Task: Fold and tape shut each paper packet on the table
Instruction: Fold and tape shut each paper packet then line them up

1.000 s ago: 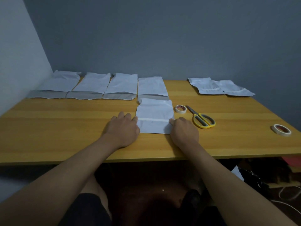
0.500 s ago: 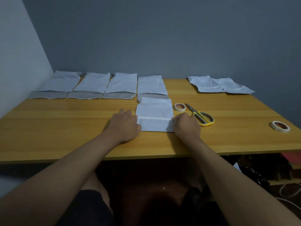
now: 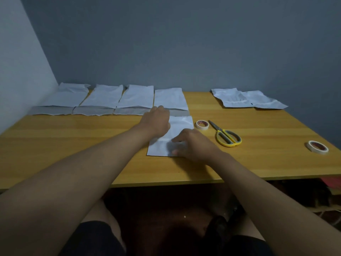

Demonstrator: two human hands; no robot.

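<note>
Both forearms are bare from the bottom edge of the view up to the wrists, with no sleeves, watch or rings showing. The left hand (image 3: 156,121) and right hand (image 3: 193,145) are bare as well, without gloves. Low in the view, dark shorts (image 3: 94,239) cover the thighs, and the knees above them are bare.

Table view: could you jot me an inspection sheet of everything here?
Surface: wooden table, against a grey wall.
Job's things: packet in front under both hands; four packets in a row behind; two crumpled packets far right; tape roll beside the front packet.
Clutter: scissors; second tape roll near the right edge.
Grippers: left hand reaches over the packet's far end; right hand presses it flat.
Cables: one, dimly, under the table's right side.
Surroundings: dim clutter beneath the table.
</note>
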